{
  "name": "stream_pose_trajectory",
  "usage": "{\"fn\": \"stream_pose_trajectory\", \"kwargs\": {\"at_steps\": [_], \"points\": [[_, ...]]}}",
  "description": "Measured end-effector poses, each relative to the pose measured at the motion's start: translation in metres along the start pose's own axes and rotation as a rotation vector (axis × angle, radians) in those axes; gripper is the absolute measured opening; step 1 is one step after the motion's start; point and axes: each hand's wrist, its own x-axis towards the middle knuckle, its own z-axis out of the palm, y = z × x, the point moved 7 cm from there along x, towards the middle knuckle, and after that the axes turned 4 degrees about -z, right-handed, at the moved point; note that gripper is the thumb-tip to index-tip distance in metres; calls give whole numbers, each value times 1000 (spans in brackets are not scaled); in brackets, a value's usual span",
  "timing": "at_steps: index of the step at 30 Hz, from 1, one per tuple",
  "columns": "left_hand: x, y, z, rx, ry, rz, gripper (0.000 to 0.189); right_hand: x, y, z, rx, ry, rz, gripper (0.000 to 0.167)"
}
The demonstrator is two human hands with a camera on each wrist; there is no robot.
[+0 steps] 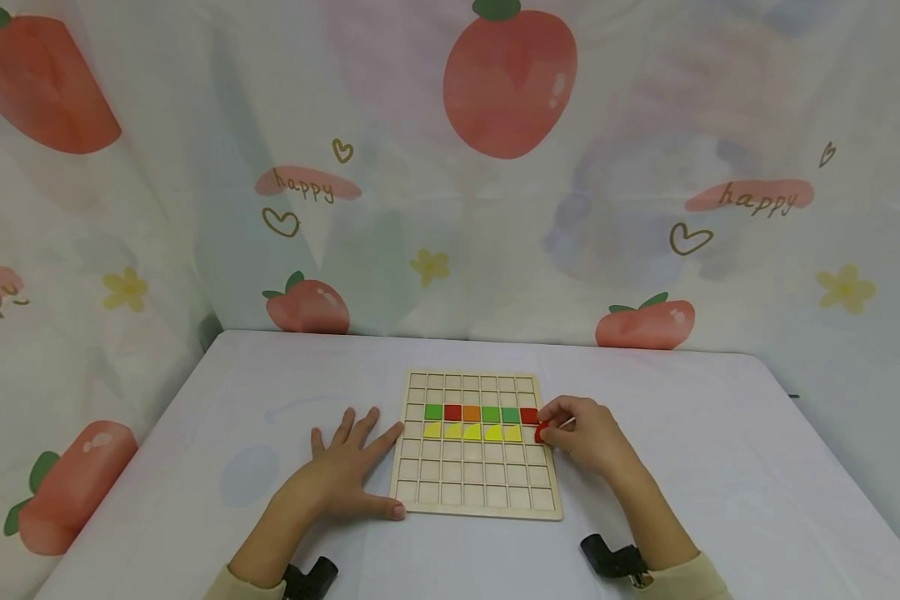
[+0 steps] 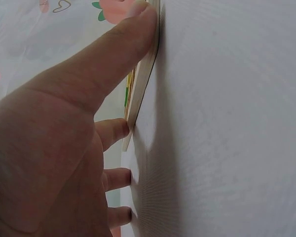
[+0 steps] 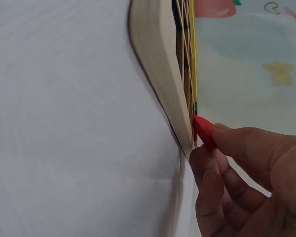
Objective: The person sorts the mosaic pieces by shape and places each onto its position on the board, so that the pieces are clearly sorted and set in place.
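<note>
A light wooden grid board [image 1: 480, 512] lies flat on the table in the head view. One of its rows holds green, red and orange tiles [image 1: 472, 413]; the row just below holds several yellow tiles [image 1: 452, 431]. With fingers spread, my left hand [image 1: 345, 477] rests at the board's left side, its thumb at the near corner and its index fingertip by the edge. My right hand [image 1: 591, 433] pinches a red tile [image 3: 205, 132] between thumb and fingers at the board's right edge. That tile is tilted, level with the right end of the yellow row.
A white cloth covers the table [image 1: 682, 467] around the board. Behind it hangs a curtain [image 1: 390, 100] printed with fruit, hearts and flowers. Black wrist devices [image 1: 611, 557] sit below both hands, near beige sleeves.
</note>
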Motion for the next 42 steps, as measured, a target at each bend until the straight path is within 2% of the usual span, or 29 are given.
{"fn": "stream_pose_trajectory", "kwargs": {"at_steps": [10,25,31,42], "points": [[-1,0,0,-14,-16,-4,113,-2,1,-1,-40,-47,0,26],[-1,0,0,-2,-9,7,114,-2,-2,4,-67,-115,-45,24],[0,0,0,4,-8,-4,114,-5,-2,5,-67,-128,-40,28],[2,0,2,9,-11,-20,114,-12,-9,3,-139,-195,-61,37]]}}
